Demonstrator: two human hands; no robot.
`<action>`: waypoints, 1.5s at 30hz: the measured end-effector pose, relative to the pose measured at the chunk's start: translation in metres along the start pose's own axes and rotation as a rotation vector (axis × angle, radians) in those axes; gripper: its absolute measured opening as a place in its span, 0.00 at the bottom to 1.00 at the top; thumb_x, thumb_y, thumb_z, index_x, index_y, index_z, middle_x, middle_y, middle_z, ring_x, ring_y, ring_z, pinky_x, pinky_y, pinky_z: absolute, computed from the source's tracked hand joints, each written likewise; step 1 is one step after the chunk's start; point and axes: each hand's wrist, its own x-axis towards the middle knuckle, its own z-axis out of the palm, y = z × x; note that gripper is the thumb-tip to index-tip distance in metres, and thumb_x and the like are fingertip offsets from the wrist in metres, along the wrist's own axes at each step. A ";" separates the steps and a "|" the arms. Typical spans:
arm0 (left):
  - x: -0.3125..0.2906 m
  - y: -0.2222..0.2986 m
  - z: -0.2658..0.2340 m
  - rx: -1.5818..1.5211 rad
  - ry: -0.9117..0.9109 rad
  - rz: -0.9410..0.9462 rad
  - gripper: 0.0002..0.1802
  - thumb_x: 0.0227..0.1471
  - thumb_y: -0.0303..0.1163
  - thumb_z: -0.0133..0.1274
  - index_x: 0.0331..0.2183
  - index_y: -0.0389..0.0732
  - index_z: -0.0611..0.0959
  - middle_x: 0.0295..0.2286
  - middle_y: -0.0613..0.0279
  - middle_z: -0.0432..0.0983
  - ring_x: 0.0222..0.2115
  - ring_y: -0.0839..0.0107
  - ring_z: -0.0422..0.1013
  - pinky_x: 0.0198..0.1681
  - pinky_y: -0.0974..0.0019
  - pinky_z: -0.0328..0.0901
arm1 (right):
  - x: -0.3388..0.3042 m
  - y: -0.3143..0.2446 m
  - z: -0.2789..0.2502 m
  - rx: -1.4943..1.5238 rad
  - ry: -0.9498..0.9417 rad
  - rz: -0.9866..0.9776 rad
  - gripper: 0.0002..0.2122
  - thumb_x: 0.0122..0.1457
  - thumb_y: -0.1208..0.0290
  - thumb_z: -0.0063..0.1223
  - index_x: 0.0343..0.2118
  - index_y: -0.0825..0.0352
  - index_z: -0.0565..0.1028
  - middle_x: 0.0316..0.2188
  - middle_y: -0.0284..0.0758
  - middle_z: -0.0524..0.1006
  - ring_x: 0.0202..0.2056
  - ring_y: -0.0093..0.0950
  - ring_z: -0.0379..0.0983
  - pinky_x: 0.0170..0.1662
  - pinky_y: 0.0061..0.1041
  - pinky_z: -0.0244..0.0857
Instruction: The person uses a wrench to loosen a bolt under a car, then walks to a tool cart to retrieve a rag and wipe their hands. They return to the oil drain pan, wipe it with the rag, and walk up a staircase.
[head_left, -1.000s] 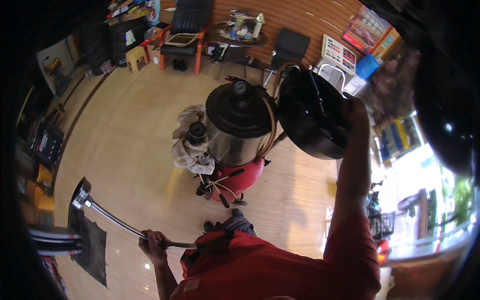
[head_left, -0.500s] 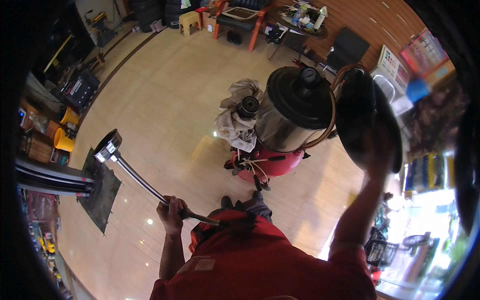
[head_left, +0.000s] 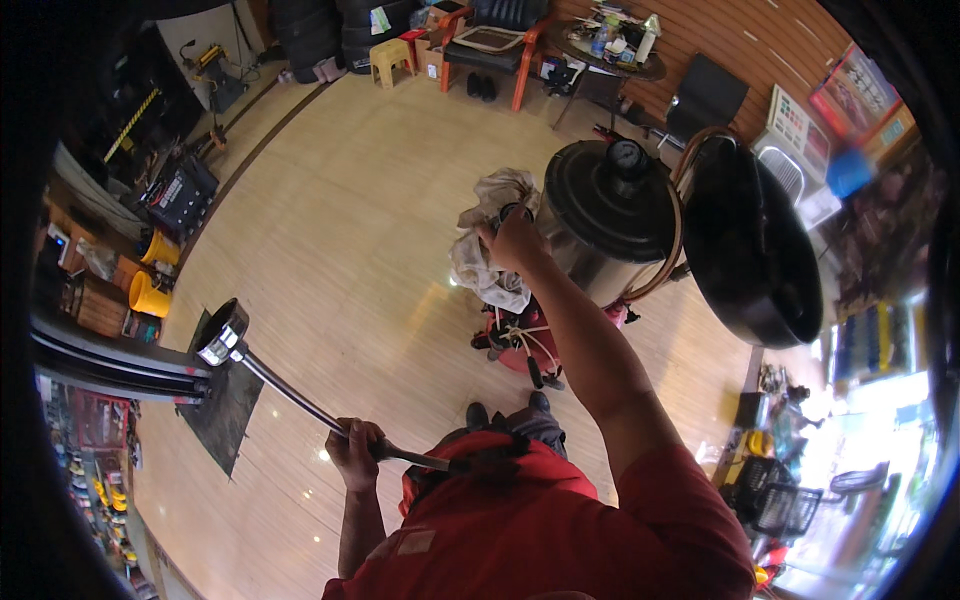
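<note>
My left hand is closed round the handle of a long metal band wrench. The wrench's round metal band points up and to the left, clear of other things. My right arm reaches forward, and my right hand is closed on the black oil filter. Most of the filter is hidden behind the fingers. A crumpled, stained white rag lies under and around it. Right beside it stands a steel tank with a black lid and a gauge.
A large black oval pan sits right of the tank, with a brown hose between them. A red base with cables is beneath. Chairs and a cluttered table stand at the back; a dark mat lies left.
My right hand has come from the black pan at the right over to the oil filter on the rag and closed on it. The left hand keeps its grip on the wrench.
</note>
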 end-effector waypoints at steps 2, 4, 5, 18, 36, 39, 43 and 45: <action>0.000 0.001 -0.001 0.026 0.014 -0.017 0.13 0.55 0.34 0.48 0.23 0.37 0.68 0.13 0.64 0.63 0.15 0.73 0.64 0.21 0.68 0.64 | 0.009 0.005 0.003 0.028 -0.007 -0.020 0.46 0.54 0.42 0.40 0.53 0.89 0.43 0.42 0.60 0.70 0.45 0.48 0.69 0.45 0.40 0.66; 0.000 -0.002 -0.001 -0.020 0.015 -0.001 0.14 0.55 0.34 0.48 0.23 0.37 0.68 0.12 0.65 0.63 0.15 0.73 0.64 0.21 0.69 0.63 | 0.013 0.003 0.002 0.042 -0.031 0.004 0.47 0.54 0.40 0.39 0.52 0.91 0.42 0.43 0.61 0.69 0.46 0.48 0.69 0.46 0.39 0.65; 0.001 -0.002 0.000 -0.025 0.020 0.001 0.14 0.55 0.34 0.48 0.23 0.37 0.68 0.12 0.65 0.62 0.15 0.73 0.64 0.21 0.69 0.63 | 0.014 0.003 0.002 0.045 -0.050 0.041 0.48 0.54 0.40 0.39 0.52 0.92 0.42 0.43 0.61 0.68 0.46 0.48 0.69 0.46 0.38 0.65; 0.010 0.000 0.007 -0.110 -0.011 -0.005 0.15 0.54 0.35 0.50 0.22 0.38 0.67 0.13 0.66 0.61 0.15 0.74 0.63 0.20 0.70 0.63 | 0.011 0.018 0.024 0.019 -0.086 0.065 0.45 0.54 0.40 0.39 0.50 0.91 0.50 0.39 0.60 0.71 0.42 0.49 0.71 0.44 0.37 0.67; 0.001 -0.004 -0.003 -0.047 0.039 -0.013 0.13 0.55 0.31 0.49 0.22 0.43 0.65 0.13 0.68 0.59 0.12 0.75 0.61 0.16 0.70 0.61 | 0.024 -0.009 0.001 0.043 -0.042 -0.063 0.43 0.50 0.43 0.49 0.49 0.90 0.55 0.42 0.61 0.69 0.46 0.49 0.67 0.48 0.36 0.64; 0.000 -0.002 -0.003 -0.030 0.036 -0.010 0.14 0.55 0.35 0.49 0.24 0.36 0.69 0.13 0.63 0.64 0.15 0.73 0.64 0.19 0.70 0.62 | 0.019 -0.004 0.001 0.034 -0.041 -0.123 0.42 0.52 0.46 0.48 0.51 0.86 0.53 0.41 0.60 0.70 0.45 0.48 0.68 0.47 0.37 0.64; 0.002 -0.005 -0.001 -0.059 0.027 -0.022 0.13 0.55 0.33 0.48 0.24 0.38 0.67 0.13 0.64 0.63 0.14 0.74 0.63 0.18 0.71 0.61 | -0.001 -0.006 0.009 -0.064 -0.042 -0.092 0.41 0.54 0.47 0.46 0.56 0.80 0.47 0.41 0.57 0.71 0.44 0.47 0.70 0.45 0.39 0.65; 0.002 -0.006 0.000 -0.051 0.034 -0.042 0.12 0.55 0.31 0.48 0.23 0.42 0.65 0.12 0.67 0.59 0.12 0.75 0.60 0.17 0.70 0.61 | -0.015 -0.008 0.005 -0.094 -0.114 -0.108 0.43 0.55 0.47 0.44 0.59 0.79 0.40 0.42 0.55 0.71 0.44 0.47 0.70 0.46 0.40 0.65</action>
